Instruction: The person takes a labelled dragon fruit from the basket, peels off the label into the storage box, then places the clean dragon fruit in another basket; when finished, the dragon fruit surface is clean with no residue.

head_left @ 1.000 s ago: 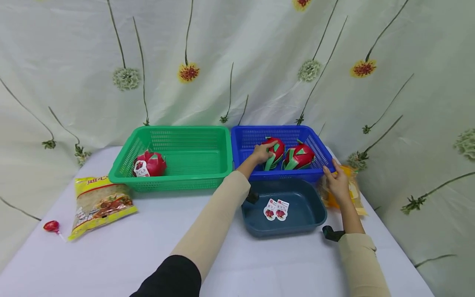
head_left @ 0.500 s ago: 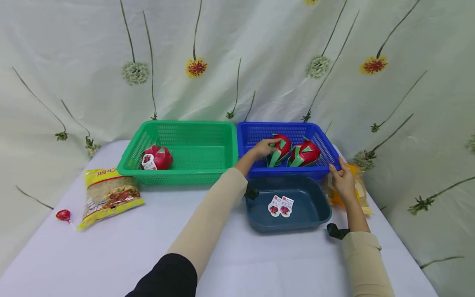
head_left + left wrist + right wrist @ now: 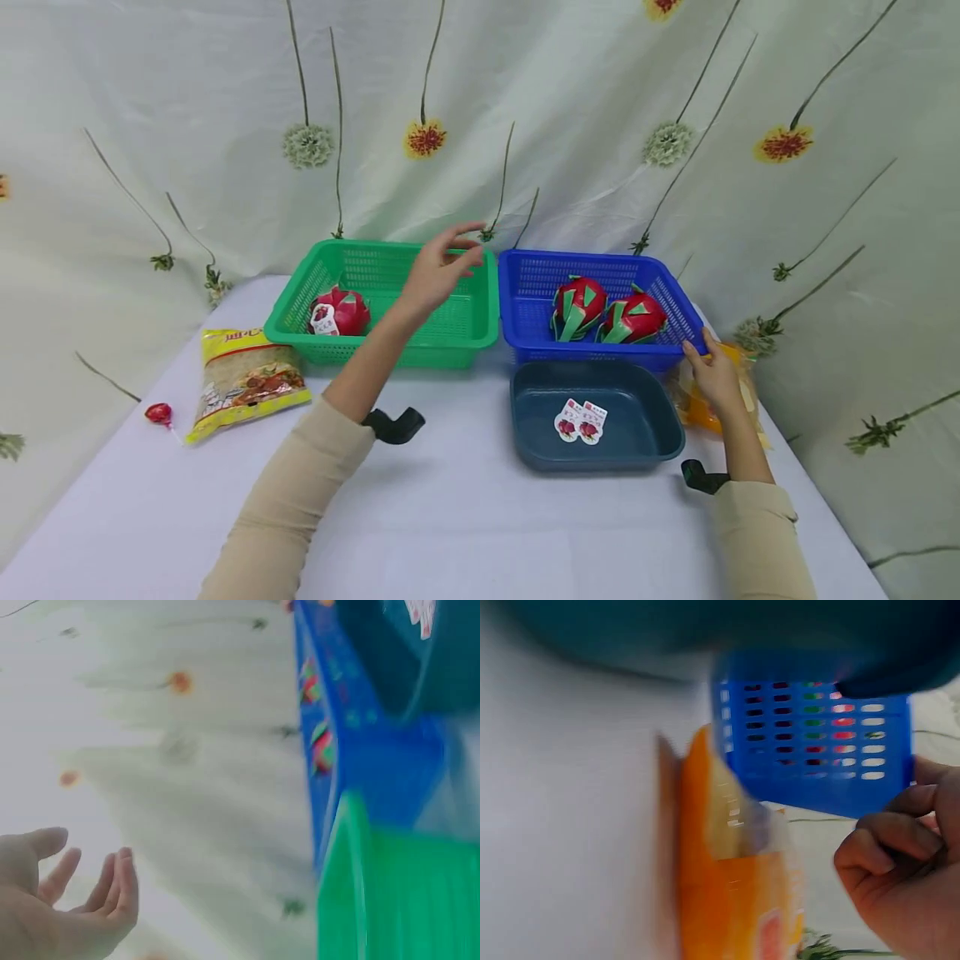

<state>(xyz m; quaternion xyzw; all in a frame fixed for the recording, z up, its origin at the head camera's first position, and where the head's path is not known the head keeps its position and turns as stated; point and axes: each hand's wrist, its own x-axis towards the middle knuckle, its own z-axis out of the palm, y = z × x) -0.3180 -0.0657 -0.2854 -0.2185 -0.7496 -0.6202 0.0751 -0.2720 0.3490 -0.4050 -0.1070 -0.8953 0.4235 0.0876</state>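
My left hand is raised over the green basket in the head view, its fingers bent loosely and holding nothing; the left wrist view also shows the hand apart from everything. At the front right corner of the blue basket, my right hand grips the rim; several of its fingers look curled in the right wrist view. Two red and green dragon fruits, one on the left and one on the right, lie in the blue basket. A dragon fruit with a white label sits in the green basket.
A dark teal tub stands before the blue basket, with two fruit-printed tags inside. An orange bag lies by my right hand. Far left are a yellow-edged food bag and a red lollipop. Patterned cloth hangs behind.
My left hand has let go of the left dragon fruit in the blue basket and moved up and left over the green basket. My right hand stays at the blue basket's corner.
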